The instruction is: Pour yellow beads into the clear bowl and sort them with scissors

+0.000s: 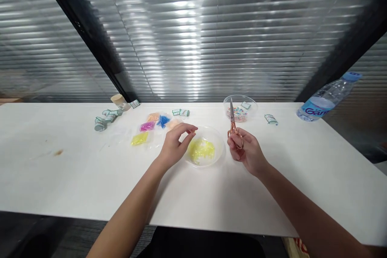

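Copper-handled scissors point upward in my right hand, which is wrapped round their handles; the blades look closed. My left hand is over the left rim of a clear plastic bowl, thumb and fingertips pinched together. Whatever may be between those fingertips is too small to make out. Yellow bits lie scattered across the bowl's bottom. Just behind the scissors stands a second clear bowl with multicoloured bits and a small printed packet in it.
Small bags of yellow, magenta, blue and orange bits lie left of the bowl. Several small jars stand further left. A water bottle stands at the right, and a printed packet lies between.
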Demonstrator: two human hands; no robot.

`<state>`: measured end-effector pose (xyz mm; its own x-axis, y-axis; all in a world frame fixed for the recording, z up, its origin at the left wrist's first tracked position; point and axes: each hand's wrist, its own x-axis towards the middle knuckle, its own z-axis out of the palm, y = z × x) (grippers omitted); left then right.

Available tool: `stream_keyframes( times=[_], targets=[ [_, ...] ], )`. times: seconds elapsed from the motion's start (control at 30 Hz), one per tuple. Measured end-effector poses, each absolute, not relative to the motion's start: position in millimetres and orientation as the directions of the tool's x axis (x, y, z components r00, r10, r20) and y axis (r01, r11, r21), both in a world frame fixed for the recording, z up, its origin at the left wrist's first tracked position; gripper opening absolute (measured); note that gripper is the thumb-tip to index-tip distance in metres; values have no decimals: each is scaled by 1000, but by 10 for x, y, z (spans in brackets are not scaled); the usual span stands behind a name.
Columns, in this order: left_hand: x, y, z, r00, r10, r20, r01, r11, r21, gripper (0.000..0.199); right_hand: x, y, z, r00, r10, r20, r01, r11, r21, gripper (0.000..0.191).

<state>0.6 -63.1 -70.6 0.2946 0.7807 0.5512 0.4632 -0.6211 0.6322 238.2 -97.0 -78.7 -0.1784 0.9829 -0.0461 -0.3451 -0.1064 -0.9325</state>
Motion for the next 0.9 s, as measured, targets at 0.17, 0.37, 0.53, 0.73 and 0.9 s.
stream_keyframes(
  times=[0.17,0.37,0.53,0.73,0.9],
  targets=[
    [65,-644,-788,135,850,509,464,-508,726,15,2282,-1118,-797,-232,971,-63,-379,-150,-913,44],
    [170,-684,-852,22,882,470,414,-436,799,20,2163,-1341,-854,-301,953,-27,-362,-140,-922,43],
    [232,-689,-895,-46,870,492,371,-442,817,23,1983,-1613,-957,-279,960,-19,-385,-129,-914,35],
    [270,-710,-908,-58,865,498,320,-456,830,23,1875,-1694,-1008,-247,960,-134,-342,-216,-915,37],
    [303,-755,-899,-18,842,539,347,-501,793,25,1893,-1607,-1029,-223,954,-201,-314,-266,-912,38]
  ],
)
